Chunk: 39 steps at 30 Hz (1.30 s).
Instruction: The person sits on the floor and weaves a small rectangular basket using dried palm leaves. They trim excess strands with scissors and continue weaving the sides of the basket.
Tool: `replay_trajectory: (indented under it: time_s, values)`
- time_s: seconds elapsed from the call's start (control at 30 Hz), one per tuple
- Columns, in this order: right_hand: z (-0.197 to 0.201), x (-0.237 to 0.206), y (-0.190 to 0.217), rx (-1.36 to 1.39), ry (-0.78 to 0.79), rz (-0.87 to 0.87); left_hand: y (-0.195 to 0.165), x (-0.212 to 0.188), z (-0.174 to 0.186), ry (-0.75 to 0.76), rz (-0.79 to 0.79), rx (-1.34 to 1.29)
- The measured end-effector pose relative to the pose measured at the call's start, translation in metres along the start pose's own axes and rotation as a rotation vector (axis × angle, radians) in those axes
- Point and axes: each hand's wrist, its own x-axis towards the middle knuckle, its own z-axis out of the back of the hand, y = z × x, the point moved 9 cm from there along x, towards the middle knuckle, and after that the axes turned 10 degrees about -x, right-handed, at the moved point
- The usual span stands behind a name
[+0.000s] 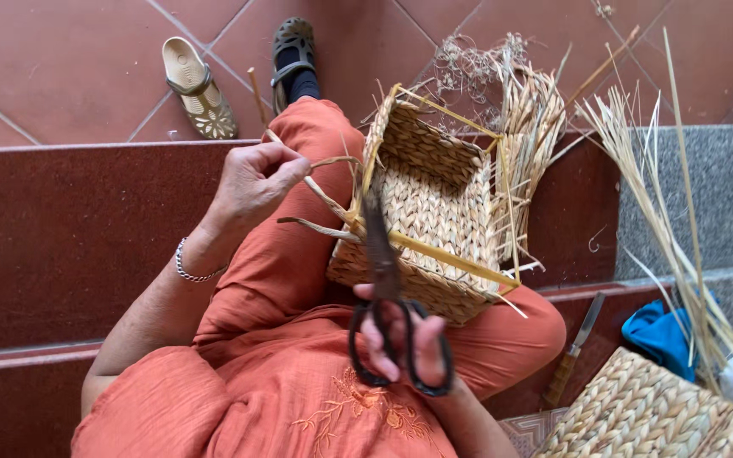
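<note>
The left hand (252, 182) pinches a loose straw strand (320, 193) between thumb and fingers, drawing it out from the corner of the woven basket (430, 212) that rests on the person's lap, tilted open towards the camera. The right hand (400, 339) is closed through the loops of dark scissors (388, 288), whose blades lie against the basket's near rim; whether the blades are parted is hard to tell from this angle. The basket looks light and fairly stiff at its yellow frame rods, springy in the weave, so the rim is probably the firmest hold. The strand seems pliable yet brittle. A knife (577, 343) and dry reeds (663, 220) lie nearby, right.
</note>
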Motion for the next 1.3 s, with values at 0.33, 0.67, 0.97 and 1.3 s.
replay_trajectory:
  time_s: [0.33,0.67,0.97,1.3]
  values:
    - [0.001,0.065,-0.015,-0.14,-0.07,0.012,0.015,-0.005,0.003,-0.001,0.188,-0.076]
    - [0.009,0.07,-0.006,-0.355,-0.223,0.047,0.006,-0.011,0.024,-0.085,0.064,0.041]
    - [0.035,-0.007,0.019,-0.708,-0.103,-0.072,-0.026,-0.061,0.024,0.156,-0.237,0.467]
    - [0.036,-0.005,-0.026,-0.825,-0.04,-0.225,-0.003,-0.085,0.017,0.115,0.103,0.247]
